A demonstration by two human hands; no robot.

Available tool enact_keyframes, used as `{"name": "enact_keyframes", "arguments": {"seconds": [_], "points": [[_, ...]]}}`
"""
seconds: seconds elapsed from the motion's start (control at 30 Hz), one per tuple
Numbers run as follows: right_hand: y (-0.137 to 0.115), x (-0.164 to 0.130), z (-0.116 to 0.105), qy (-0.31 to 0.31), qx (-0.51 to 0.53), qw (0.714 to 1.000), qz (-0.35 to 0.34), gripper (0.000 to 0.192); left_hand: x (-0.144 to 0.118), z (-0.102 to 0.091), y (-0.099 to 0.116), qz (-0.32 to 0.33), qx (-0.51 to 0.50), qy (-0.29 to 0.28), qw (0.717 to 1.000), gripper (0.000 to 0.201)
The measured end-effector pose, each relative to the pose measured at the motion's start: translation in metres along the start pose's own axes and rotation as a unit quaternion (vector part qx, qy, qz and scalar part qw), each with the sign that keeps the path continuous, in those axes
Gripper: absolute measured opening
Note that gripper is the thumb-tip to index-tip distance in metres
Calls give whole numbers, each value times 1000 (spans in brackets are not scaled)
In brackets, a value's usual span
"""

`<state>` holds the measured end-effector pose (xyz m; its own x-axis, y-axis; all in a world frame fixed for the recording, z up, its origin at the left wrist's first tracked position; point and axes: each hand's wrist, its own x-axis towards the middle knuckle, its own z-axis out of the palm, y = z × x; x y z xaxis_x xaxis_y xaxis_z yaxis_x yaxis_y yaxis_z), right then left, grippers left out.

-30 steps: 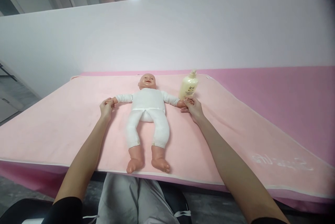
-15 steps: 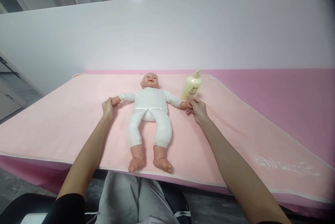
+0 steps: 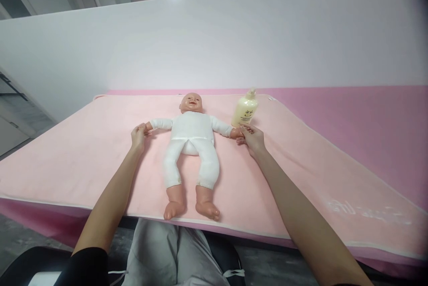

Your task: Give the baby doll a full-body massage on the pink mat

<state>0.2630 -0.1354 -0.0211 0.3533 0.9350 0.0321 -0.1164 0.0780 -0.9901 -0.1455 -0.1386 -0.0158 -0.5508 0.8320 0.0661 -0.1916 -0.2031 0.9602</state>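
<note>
little has shifted since half a second ago: both hands stay at the doll's outstretched arms, the left hand (image 3: 138, 136) a touch looser at the fingertips, and the baby doll (image 3: 191, 143) lies just as it did. it rests on its back on the pale pink blanket (image 3: 76, 152), head toward the white partition wall (image 3: 234, 40), arms spread, bare feet near the blanket's front edge. the left hand pinches the doll's small hand on that side between thumb and fingers, otherwise lightly curled. the right hand (image 3: 253, 138) has its fingertips closed around the doll's other hand, palm low on the blanket. a cream lotion bottle (image 3: 245, 109) with a pump top stands upright just beyond the right hand, close to it; whether they touch cannot be told. darker pink table cover (image 3: 368, 116) shows to the right.
</note>
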Motion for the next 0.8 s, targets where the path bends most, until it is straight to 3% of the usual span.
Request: {"name": "enact_keyframes", "arguments": {"seconds": [0.23,0.33,0.5,0.8], "points": [[1,4,-4,-32,28,999,10,35,3,1,-1,-7,31,14,999,6],[3,5,-4,-41,36,998,7,36,2,1,-1,3,62,20,998,14],[3,5,-4,-31,38,999,0,23,-3,2,-1,33,68,31,997,25],[2,4,-3,-24,45,999,14,10,-1,2,-3,44,24,5,999,14]]}}
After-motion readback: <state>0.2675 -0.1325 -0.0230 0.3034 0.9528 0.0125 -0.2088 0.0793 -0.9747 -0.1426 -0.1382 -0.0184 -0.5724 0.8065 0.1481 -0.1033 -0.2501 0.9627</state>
